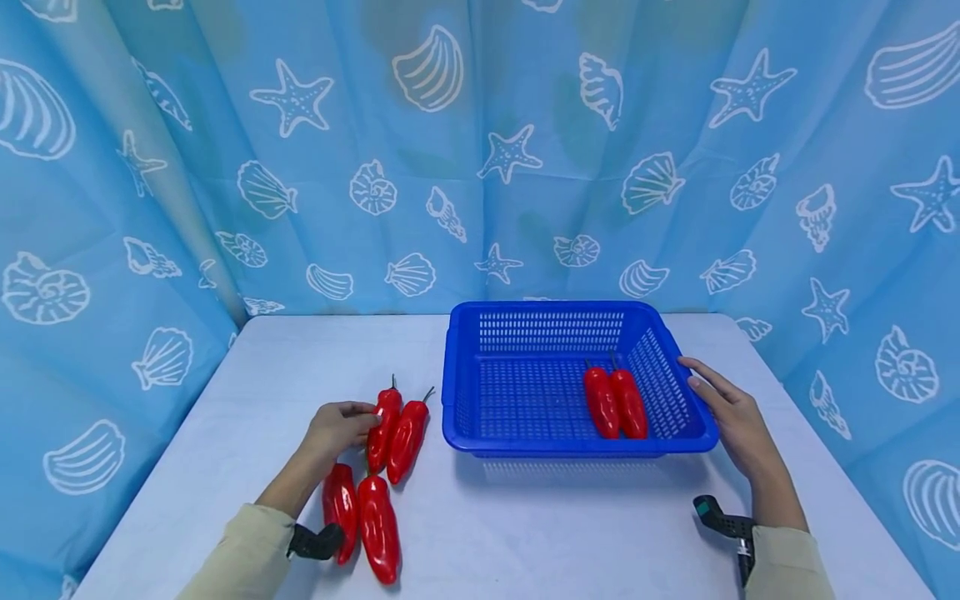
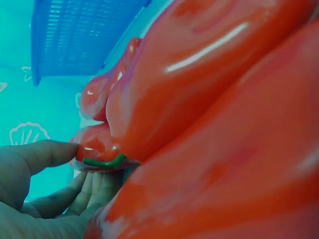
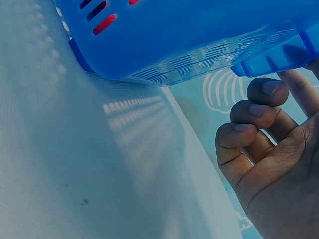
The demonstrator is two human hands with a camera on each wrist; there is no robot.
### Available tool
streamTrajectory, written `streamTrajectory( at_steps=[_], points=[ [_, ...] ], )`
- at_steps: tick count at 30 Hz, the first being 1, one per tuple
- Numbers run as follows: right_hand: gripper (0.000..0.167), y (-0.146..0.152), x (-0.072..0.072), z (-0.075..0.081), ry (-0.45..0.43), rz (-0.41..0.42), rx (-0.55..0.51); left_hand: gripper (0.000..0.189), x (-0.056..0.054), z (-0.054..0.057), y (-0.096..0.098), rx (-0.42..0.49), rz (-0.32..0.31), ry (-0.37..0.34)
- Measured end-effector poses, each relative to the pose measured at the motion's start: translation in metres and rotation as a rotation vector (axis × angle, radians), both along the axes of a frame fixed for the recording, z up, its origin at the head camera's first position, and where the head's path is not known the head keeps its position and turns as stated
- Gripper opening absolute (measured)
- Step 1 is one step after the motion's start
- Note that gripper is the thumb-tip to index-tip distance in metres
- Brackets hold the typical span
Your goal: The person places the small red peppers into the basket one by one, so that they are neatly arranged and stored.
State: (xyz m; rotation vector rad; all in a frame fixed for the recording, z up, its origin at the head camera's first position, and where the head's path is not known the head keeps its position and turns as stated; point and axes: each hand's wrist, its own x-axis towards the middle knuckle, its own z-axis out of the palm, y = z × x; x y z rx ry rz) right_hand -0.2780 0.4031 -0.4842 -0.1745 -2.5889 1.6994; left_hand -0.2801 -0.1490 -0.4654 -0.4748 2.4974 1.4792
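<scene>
My left hand (image 1: 341, 429) pinches a red chili pepper (image 1: 384, 429) on the table between thumb and fingers; the left wrist view shows the thumb on the side of that pepper (image 2: 97, 144). A second chili pepper (image 1: 408, 440) lies right beside it. Two more peppers lie nearer the front, one (image 1: 378, 529) in plain sight and one (image 1: 341, 508) partly behind the wrist camera. At the right, my right hand (image 1: 738, 421) grips the side rim of a blue plastic basket (image 1: 577, 446) with thumb and index finger; its other fingers (image 3: 249, 112) curl below the rim.
Inside the basket, two red chili peppers (image 1: 617, 404) lie side by side near its right wall. A white table (image 1: 525, 533) carries everything. Blue curtains (image 1: 480, 233) printed with shells and starfish hang behind and along both sides.
</scene>
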Motion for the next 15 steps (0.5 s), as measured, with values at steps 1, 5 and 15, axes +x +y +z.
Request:
streamTrajectory(
  at_steps=[1, 5, 15],
  points=[
    [0.063, 0.0002, -0.0003, -0.0003, 0.003, 0.002, 0.001, 0.044, -0.0003, -0.0001, -0.0005, 0.02, 0.006, 0.0],
    [0.063, 0.0, -0.0006, -0.0001, 0.007, 0.003, 0.01, 0.044, -0.0011, -0.0008, -0.0026, 0.056, 0.017, 0.005],
    [0.062, -0.0011, -0.0001, 0.0002, 0.003, 0.002, 0.01, 0.053, 0.0015, 0.008, -0.0053, 0.122, 0.031, 0.046]
  ],
)
